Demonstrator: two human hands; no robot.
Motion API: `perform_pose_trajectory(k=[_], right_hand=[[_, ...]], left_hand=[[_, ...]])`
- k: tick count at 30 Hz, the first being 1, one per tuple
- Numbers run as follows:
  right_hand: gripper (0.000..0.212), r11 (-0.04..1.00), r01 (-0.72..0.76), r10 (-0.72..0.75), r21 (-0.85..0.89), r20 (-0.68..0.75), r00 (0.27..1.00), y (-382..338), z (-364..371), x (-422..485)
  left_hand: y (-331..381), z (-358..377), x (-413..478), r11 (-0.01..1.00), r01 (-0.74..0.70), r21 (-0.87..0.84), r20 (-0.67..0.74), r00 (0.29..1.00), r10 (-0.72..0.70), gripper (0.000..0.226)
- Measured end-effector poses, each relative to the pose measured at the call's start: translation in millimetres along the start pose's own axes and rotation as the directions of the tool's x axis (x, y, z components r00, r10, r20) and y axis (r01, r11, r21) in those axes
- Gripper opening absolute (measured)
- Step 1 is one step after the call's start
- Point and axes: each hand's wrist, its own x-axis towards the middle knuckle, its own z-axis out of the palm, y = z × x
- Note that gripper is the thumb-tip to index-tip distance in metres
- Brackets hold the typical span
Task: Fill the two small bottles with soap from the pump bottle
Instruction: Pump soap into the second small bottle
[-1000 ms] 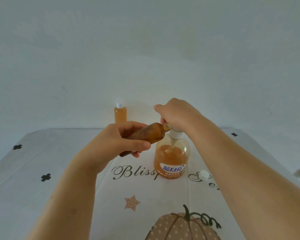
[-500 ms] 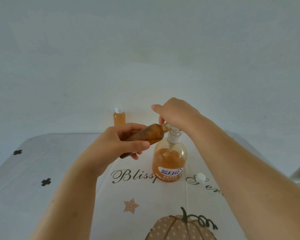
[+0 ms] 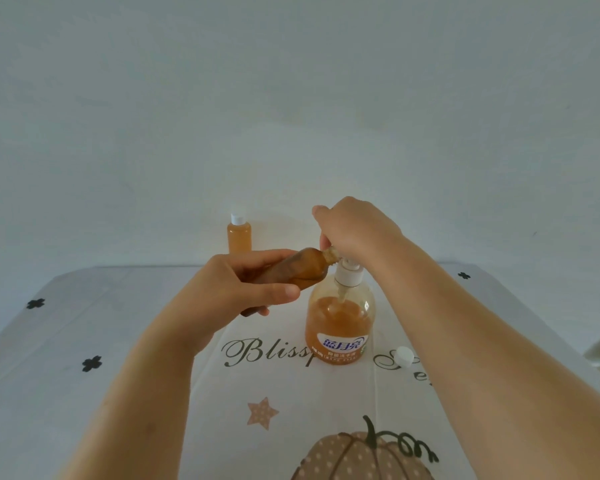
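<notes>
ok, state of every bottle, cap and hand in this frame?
Back small bottle: upright, capped, filled with soap.
Held small bottle: uncapped, tilted, mouth at the pump spout.
Pump bottle: upright, partly full.
Loose cap: off, lying on the tablecloth right of the Pump bottle.
Left hand: grips the Held small bottle.
Right hand: curled over the pump head.

The pump bottle (image 3: pixel 340 317) has a label (image 3: pixel 342 342) showing the brand 蓝月亮 in white characters on a blue band. Below it is 1 line of smaller print, too fine to read. The tablecloth (image 3: pixel 146 341) bears dark cursive lettering (image 3: pixel 264 351): "Bliss" and what looks like a "p" left of the bottle, which cuts the word off. To the right are a large "S" and an "e", the rest covered by an arm (image 3: pixel 482 341).
</notes>
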Motion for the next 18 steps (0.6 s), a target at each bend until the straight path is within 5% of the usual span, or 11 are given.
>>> perform_pose_trajectory(k=[14, 18], right_hand=[[0.039, 0.999, -0.008, 0.008, 0.041, 0.012, 1.0, -0.3, 3.6, -5.5], [0.036, 0.999, 0.052, -0.051, 0.004, -0.11, 0.993, -3.1, -3.7, -6.8]], left_hand=[[-1.8, -1.1, -0.6, 0.997, 0.009, 0.071, -0.017, 1.0, -0.008, 0.035], [1.1, 0.0, -1.8, 0.999, -0.012, 0.046, -0.033, 0.999, 0.014, 0.031]])
